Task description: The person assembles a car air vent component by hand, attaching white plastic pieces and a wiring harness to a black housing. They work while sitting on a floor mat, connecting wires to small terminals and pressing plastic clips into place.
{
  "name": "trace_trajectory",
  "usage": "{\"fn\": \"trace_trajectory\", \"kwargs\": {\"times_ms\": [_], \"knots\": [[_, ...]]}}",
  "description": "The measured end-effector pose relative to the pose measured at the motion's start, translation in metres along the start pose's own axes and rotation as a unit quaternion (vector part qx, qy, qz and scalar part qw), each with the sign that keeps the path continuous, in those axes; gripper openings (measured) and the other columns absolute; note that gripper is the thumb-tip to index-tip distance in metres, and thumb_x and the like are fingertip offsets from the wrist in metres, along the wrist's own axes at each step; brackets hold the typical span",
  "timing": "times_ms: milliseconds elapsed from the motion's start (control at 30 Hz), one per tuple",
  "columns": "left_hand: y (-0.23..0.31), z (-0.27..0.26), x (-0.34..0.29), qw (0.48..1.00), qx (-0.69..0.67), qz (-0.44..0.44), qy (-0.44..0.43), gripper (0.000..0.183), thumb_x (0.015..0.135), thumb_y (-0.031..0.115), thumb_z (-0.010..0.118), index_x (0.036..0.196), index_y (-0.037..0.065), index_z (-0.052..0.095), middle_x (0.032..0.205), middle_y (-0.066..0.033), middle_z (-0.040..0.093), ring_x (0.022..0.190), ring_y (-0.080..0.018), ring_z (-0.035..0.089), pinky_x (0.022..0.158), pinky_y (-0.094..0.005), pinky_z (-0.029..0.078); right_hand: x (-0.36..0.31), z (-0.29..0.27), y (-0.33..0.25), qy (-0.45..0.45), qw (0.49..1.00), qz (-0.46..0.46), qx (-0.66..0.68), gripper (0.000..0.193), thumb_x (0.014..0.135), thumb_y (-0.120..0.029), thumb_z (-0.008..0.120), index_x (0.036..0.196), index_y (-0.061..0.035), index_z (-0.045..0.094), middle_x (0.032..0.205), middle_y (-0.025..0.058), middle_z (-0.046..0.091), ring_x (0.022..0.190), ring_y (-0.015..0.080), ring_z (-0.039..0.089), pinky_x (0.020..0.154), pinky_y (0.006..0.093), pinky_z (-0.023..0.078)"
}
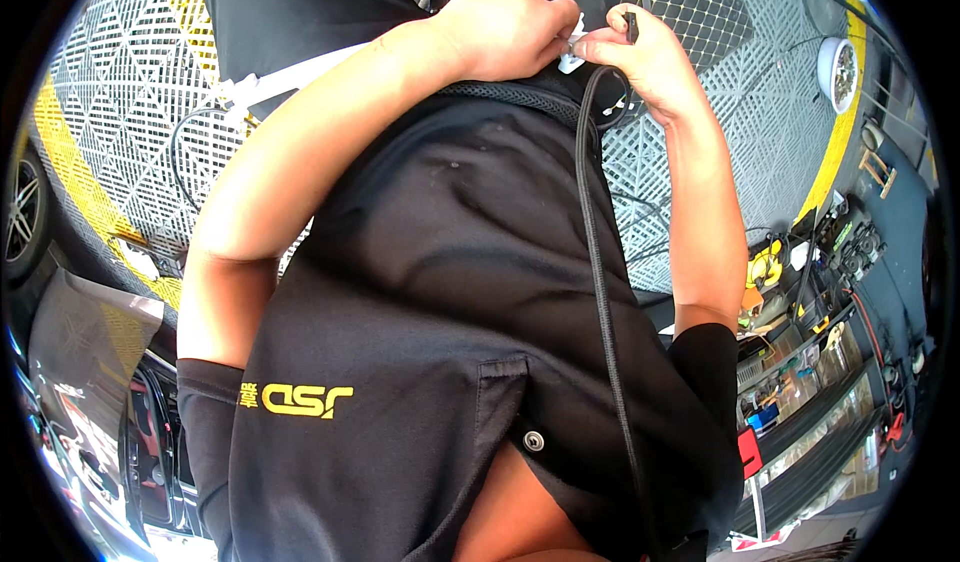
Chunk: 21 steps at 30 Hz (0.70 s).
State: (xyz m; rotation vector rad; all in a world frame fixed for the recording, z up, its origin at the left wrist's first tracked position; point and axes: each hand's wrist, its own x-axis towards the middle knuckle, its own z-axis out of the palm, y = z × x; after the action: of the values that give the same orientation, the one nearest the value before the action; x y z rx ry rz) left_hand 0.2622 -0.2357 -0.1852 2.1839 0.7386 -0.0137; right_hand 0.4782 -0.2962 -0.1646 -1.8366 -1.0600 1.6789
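Above my lap, my left hand (510, 34) is closed, its thumb and forefinger pinching a small white piece (571, 60) whose exact kind I cannot make out. From the other side my right hand (652, 62) meets it, thumb tip against the same piece and fingers curled. A short black piece (631, 27) sticks up between the right thumb and fingers. Close below that hand a black braided cable (588, 177) loops over and runs down along my shirt. Small wire ends show beside the loop. Under my left forearm lies a white strip (300, 80) with a thin black wire near its end.
Grey lattice floor tiles (140, 122) with yellow bands surround me. A black mat with pale diamond stitching (690, 7) lies ahead. To the right are a white bowl of small parts (836, 74) and a cluttered heap of tools (830, 262). A car wheel (22, 207) stands at far left.
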Motion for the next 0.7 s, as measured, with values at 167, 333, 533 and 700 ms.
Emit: {"fn": "trace_trajectory", "kwargs": {"times_ms": [167, 333, 533, 700], "knots": [[-0.003, -0.001, -0.002, 0.998, -0.034, 0.03, -0.035, 0.027, 0.1, 0.03, 0.061, 0.118, 0.009, 0.062, 0.102, -0.0132, 0.075, 0.099, -0.0375, 0.072, 0.084, -0.0505, 0.057, -0.002, -0.001, 0.008, -0.025, 0.999, 0.015, 0.033, 0.032, 0.081, -0.008, 0.083, 0.096, -0.0068, 0.055, 0.095, 0.0082, 0.072, 0.09, 0.0139, 0.069, 0.08, 0.0274, 0.054], [-0.009, 0.0, -0.002, 0.992, -0.089, 0.071, -0.058, 0.029, 0.099, 0.022, 0.066, 0.123, 0.008, 0.059, 0.119, -0.0143, 0.068, 0.114, -0.0362, 0.066, 0.093, -0.0468, 0.054, -0.003, -0.006, 0.015, -0.034, 0.998, -0.001, 0.043, 0.028, 0.082, -0.01, 0.086, 0.094, -0.0056, 0.061, 0.088, 0.0022, 0.067, 0.083, 0.0101, 0.064, 0.076, 0.0267, 0.053], [-0.009, 0.0, -0.001, 0.99, -0.1, 0.074, -0.068, 0.029, 0.098, 0.022, 0.068, 0.122, 0.009, 0.059, 0.116, -0.0128, 0.068, 0.113, -0.0356, 0.066, 0.093, -0.0456, 0.054, -0.009, -0.004, 0.011, -0.063, 0.997, -0.035, 0.021, 0.024, 0.087, -0.011, 0.083, 0.091, -0.0061, 0.06, 0.089, -0.0008, 0.064, 0.085, 0.0071, 0.059, 0.078, 0.0264, 0.051], [-0.007, -0.002, -0.002, 0.991, -0.095, 0.056, -0.072, 0.027, 0.1, 0.024, 0.065, 0.122, 0.009, 0.058, 0.116, -0.0124, 0.068, 0.112, -0.0348, 0.066, 0.093, -0.0454, 0.053, -0.029, -0.017, 0.002, -0.067, 0.998, -0.023, 0.004, 0.013, 0.1, -0.018, 0.062, 0.101, -0.0054, 0.063, 0.089, -0.0042, 0.06, 0.086, 0.0063, 0.055, 0.083, 0.0265, 0.049]]}}
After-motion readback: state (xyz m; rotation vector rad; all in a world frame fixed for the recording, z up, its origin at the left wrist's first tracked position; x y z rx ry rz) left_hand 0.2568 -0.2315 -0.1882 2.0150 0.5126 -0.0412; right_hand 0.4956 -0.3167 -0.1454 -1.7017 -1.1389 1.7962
